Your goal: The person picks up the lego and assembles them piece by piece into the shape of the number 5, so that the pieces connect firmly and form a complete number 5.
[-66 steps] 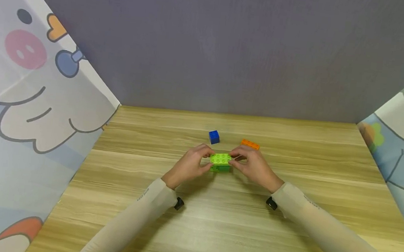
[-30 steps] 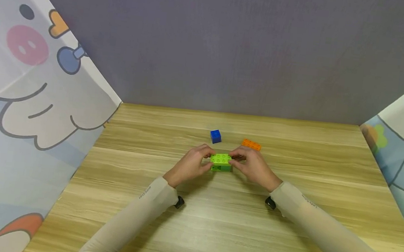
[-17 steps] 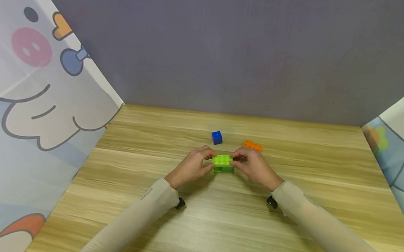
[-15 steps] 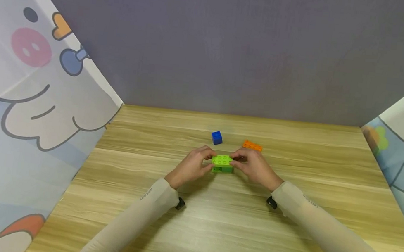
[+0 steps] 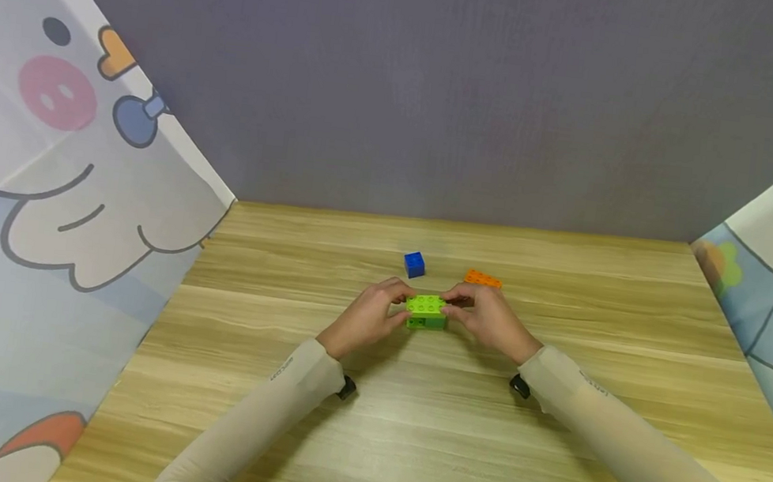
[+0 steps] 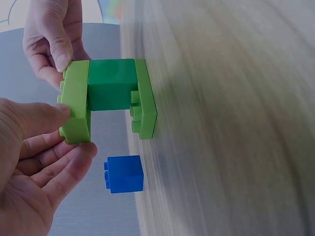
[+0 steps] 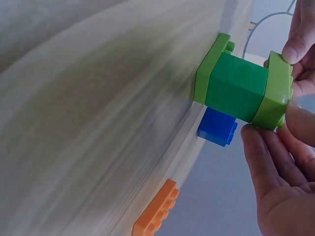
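Observation:
A small stack stands on the table in front of both hands: a flat light green plate at the bottom, a darker green block [image 6: 112, 84] on its right part, and a light green top brick [image 5: 426, 304] across it. My left hand [image 5: 366, 318] pinches the left end of the top brick between thumb and fingers. At the other end my right hand [image 5: 488, 322] pinches that same brick. In the left wrist view a gap shows under the top brick's left end, and bare studs show on the lower plate [image 6: 146, 101].
A blue brick [image 5: 415, 265] stands behind the stack, slightly left. An orange plate [image 5: 483, 278] lies behind my right hand, partly hidden by it. A grey wall [image 5: 473, 108] rises at the table's [image 5: 407, 434] far edge, with printed panels on both sides.
The head view has shifted slightly. Both hands keep their grip on the light green top brick, and the blue and orange pieces have stayed in place.

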A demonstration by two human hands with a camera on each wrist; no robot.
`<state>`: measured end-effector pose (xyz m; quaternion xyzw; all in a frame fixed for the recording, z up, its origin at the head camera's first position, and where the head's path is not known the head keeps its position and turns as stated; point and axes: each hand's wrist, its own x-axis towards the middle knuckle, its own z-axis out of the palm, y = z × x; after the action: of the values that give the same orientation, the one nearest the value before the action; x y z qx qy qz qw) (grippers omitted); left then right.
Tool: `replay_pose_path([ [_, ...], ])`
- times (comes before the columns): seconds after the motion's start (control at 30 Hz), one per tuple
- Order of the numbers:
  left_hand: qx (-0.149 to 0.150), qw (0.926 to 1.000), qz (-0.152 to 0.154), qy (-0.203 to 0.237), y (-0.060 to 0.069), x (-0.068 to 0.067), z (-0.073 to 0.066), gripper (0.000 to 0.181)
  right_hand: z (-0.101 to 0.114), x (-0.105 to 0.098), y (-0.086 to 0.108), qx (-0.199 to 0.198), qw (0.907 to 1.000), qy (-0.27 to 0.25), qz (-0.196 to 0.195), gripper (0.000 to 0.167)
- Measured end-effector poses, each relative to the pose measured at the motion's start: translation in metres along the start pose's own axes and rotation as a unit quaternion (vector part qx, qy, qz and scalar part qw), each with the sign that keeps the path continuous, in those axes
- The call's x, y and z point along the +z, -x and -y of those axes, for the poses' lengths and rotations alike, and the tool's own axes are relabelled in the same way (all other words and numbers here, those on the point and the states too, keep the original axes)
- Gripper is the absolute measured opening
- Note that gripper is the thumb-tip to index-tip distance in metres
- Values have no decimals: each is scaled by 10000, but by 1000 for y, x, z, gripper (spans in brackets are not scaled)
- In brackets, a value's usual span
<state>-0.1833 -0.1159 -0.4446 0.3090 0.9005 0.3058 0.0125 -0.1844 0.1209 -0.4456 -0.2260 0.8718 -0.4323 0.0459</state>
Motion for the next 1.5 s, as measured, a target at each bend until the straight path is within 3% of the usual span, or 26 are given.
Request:
replay_pose_path([
  [0.97, -76, 10000, 15, -4, -11, 2, 2, 30, -6, -4, -3, 79, 9999, -120, 31, 15],
  [1.23, -300, 9992, 273, 46, -14, -6, 1, 34, -1, -6, -5, 70, 9996, 86, 240, 13],
  [1.5, -194, 9995, -64, 236, -22, -19, 7, 35, 4, -7, -8, 41, 9992, 203, 356, 10],
])
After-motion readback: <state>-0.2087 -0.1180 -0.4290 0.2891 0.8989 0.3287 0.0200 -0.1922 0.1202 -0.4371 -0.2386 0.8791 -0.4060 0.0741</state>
